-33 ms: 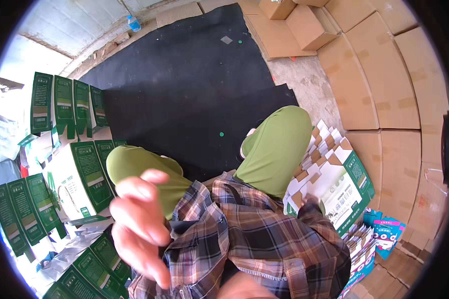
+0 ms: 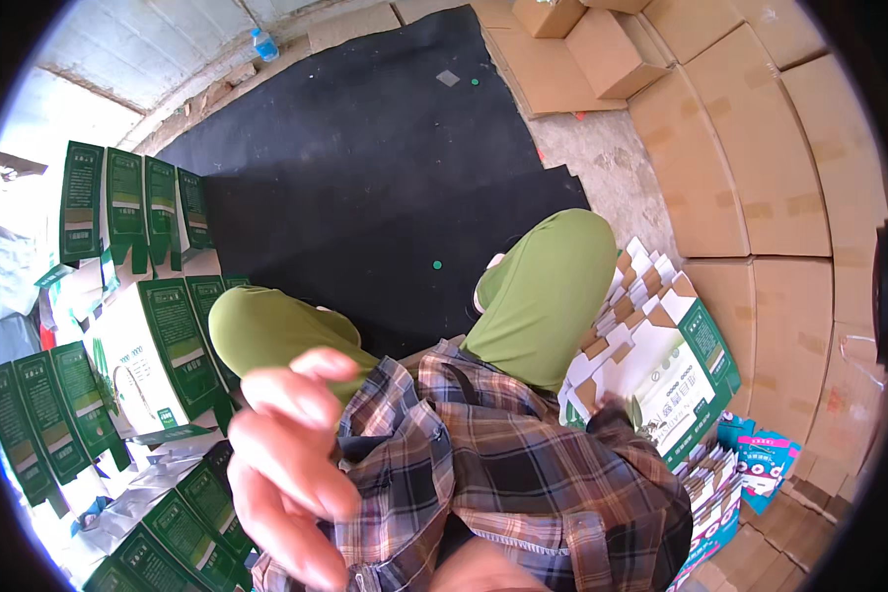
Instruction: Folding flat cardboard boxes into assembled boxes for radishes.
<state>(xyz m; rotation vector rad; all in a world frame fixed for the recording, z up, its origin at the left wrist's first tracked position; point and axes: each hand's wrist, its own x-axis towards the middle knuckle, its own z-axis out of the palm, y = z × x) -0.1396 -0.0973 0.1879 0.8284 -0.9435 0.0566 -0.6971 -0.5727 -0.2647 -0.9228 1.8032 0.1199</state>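
Note:
My left hand (image 2: 291, 464) is raised in front of my lap, slightly blurred, its fingers loosely bent and apart with nothing between them. Beside it on the left stand rows of green-and-white cartons (image 2: 180, 340) with upright flaps. My right hand (image 2: 612, 403) shows only as a small dark part at the end of the plaid sleeve. It is next to a white-and-green carton (image 2: 666, 390) at the right, which belongs to a row of cartons with raised white and brown flaps. Whether that hand touches or holds a flap is hidden.
A black mat (image 2: 365, 178) covers the floor ahead, with small green discs (image 2: 437, 264) on it. Brown boxes (image 2: 760, 148) are stacked along the right, and an open brown box (image 2: 612, 59) sits at the far right. Teal packs (image 2: 768, 464) stand at the lower right. A blue bottle (image 2: 264, 45) lies far left.
My left hand has shifted slightly right and down, its fingers still apart. My right hand has barely moved, and the cartons stay where they were.

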